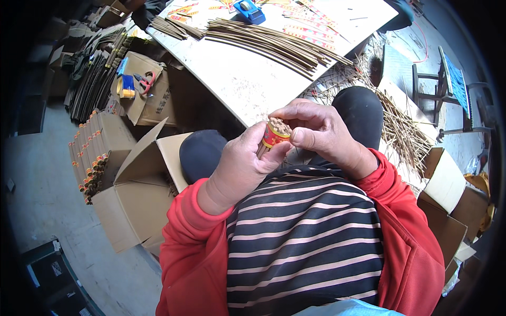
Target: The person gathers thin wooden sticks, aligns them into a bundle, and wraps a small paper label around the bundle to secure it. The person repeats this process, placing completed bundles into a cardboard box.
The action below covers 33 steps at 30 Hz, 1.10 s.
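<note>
Above my lap, my left hand (245,160) is closed round a bundle of brown incense sticks (279,126). A red and yellow paper band (274,136) wraps the bundle near its upper end, and the cut stick ends face up. My right hand (326,131) curves over from the other side, its thumb and fingers pressed on the band and the top rim. Most of the bundle's length is hidden behind my left hand and by the steep angle. Ahead of my hands lies the near corner of a white table (237,79).
Long loose sticks (269,42), red and yellow labels (311,26) and a blue tape dispenser (249,11) lie on the table. Left are an open carton (132,205), banded bundles (87,158) and red-handled scissors (146,82). Right are scattered sticks (406,131) and a chair (453,84).
</note>
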Each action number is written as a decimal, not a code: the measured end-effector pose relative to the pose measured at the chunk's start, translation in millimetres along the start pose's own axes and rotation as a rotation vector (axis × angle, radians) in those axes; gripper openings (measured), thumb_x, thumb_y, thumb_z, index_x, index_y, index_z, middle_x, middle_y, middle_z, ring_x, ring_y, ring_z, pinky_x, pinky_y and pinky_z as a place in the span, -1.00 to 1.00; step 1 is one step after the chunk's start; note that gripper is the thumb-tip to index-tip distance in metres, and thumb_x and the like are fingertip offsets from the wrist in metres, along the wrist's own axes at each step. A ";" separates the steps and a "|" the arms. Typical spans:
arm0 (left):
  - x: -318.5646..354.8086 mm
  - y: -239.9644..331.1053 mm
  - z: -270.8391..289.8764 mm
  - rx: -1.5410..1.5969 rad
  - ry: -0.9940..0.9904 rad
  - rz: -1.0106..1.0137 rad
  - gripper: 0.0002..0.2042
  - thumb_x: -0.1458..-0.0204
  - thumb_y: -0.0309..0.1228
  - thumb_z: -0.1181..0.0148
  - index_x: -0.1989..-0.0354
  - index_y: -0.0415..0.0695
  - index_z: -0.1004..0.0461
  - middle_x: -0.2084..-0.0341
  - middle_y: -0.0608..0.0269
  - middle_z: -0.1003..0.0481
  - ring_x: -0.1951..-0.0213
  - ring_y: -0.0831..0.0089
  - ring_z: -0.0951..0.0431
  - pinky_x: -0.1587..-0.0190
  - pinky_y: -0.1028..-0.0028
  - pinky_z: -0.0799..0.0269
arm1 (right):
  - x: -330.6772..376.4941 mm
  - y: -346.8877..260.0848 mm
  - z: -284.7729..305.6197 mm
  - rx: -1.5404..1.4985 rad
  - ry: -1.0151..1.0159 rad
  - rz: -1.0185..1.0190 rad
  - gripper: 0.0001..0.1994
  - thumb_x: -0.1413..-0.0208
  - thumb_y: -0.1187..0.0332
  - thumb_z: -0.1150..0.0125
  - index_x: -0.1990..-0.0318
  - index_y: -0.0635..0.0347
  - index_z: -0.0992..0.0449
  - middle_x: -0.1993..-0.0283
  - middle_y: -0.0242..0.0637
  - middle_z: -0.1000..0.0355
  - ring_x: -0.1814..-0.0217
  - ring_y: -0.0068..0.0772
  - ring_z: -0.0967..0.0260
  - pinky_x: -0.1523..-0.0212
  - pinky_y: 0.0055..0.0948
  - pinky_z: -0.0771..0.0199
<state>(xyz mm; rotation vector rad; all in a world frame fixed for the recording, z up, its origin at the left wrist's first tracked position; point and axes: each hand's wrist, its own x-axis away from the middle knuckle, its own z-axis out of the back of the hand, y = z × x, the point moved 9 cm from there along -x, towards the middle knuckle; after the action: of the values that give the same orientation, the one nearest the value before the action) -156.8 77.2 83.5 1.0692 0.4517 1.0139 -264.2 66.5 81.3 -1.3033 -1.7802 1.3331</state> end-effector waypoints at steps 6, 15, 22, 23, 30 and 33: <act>-0.7 4.3 2.4 -0.089 0.055 -0.049 -0.72 -0.08 -0.41 -0.11 0.10 -0.32 -0.33 0.34 0.19 -0.48 0.32 0.58 -0.50 0.24 0.62 -0.44 | -2.5 4.4 0.3 0.040 -0.004 -0.022 -0.69 0.01 0.49 -0.25 0.08 0.41 -0.44 0.20 -0.27 -0.38 0.21 -0.51 -0.42 0.21 -0.59 -0.51; -1.5 -1.3 1.1 0.061 -0.007 -0.085 -0.70 -0.09 -0.40 -0.10 0.08 -0.34 -0.30 0.32 0.22 -0.43 0.30 0.60 -0.47 0.22 0.64 -0.42 | -3.2 -10.7 -2.0 0.369 -0.099 0.259 -0.65 0.01 0.45 -0.25 0.04 0.38 -0.43 0.23 -0.21 -0.40 0.24 -0.48 -0.43 0.26 -0.59 -0.48; -2.0 -7.6 -0.9 0.338 -0.063 -0.014 -0.70 -0.08 -0.45 -0.09 0.05 -0.32 -0.28 0.32 0.28 -0.40 0.34 0.67 -0.40 0.26 0.68 -0.37 | -0.3 -17.0 -3.3 0.464 -0.086 0.407 -0.64 0.04 0.43 -0.28 0.04 0.31 -0.46 0.25 -0.22 -0.42 0.27 -0.46 -0.42 0.30 -0.57 -0.44; -2.5 -7.4 1.0 0.336 -0.024 -0.031 -0.70 -0.05 -0.43 -0.11 0.08 -0.32 -0.30 0.35 0.27 -0.42 0.35 0.67 -0.40 0.27 0.66 -0.38 | -0.5 -16.7 -2.7 0.469 -0.074 0.400 -0.64 0.05 0.44 -0.28 0.04 0.30 -0.46 0.25 -0.22 -0.42 0.28 -0.47 -0.42 0.30 -0.58 -0.44; -2.4 -6.0 0.7 0.402 -0.004 -0.034 -0.59 -0.04 -0.29 -0.17 0.05 -0.36 -0.30 0.34 0.18 -0.47 0.30 0.60 -0.44 0.21 0.58 -0.39 | -1.5 -14.1 1.3 0.428 -0.024 0.348 -0.64 0.09 0.48 -0.26 0.06 0.27 -0.47 0.26 -0.26 -0.42 0.31 -0.53 -0.42 0.31 -0.62 -0.44; -0.2 -10.0 0.6 0.236 -0.016 0.051 -0.52 -0.09 -0.14 -0.09 0.01 -0.32 -0.27 0.30 0.06 -0.47 0.24 0.42 -0.50 0.18 0.51 -0.39 | -2.4 -7.3 3.3 0.413 0.004 0.305 -0.64 0.12 0.50 -0.27 0.08 0.27 -0.49 0.26 -0.26 -0.43 0.32 -0.52 -0.42 0.31 -0.62 -0.45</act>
<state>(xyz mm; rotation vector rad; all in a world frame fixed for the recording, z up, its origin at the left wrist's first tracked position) -151.8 75.7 75.0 1.3045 0.5429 1.0136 -268.8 62.7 87.2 -1.3684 -1.2411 1.7486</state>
